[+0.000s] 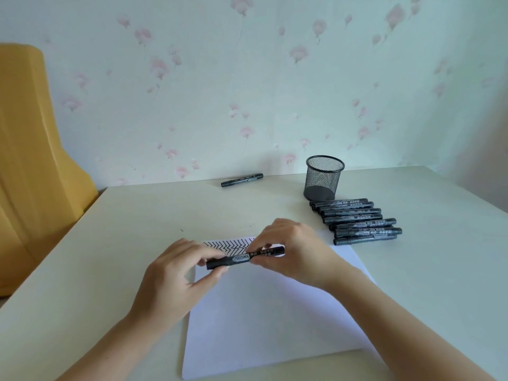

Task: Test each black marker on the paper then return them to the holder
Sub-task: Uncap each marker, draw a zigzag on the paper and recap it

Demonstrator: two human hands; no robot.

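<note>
A big pale table (137,215) fills most of the view, with a flowery wall (220,78) behind it and something yellow (27,160) off to its left side. On the table, close to the person, lies a white sheet of paper (269,320) with black zigzag lines (231,244) drawn along its far edge. Over that far edge of the paper, two hands hold one black marker (242,258) sideways — it is up in the air, not lying down. The left hand (176,273) pinches the marker's left end between thumb and fingers, and the right hand (291,248) curls its fingers around the right end. Past the paper's far right corner stands a black mesh holder (323,178). You can see through its sides — no markers show inside it. Between the holder and the paper, a row of black markers (357,221) lies side by side on the table, touching each other. One more single marker (242,180) lies alone, well to the left of the holder, near the wall.
</note>
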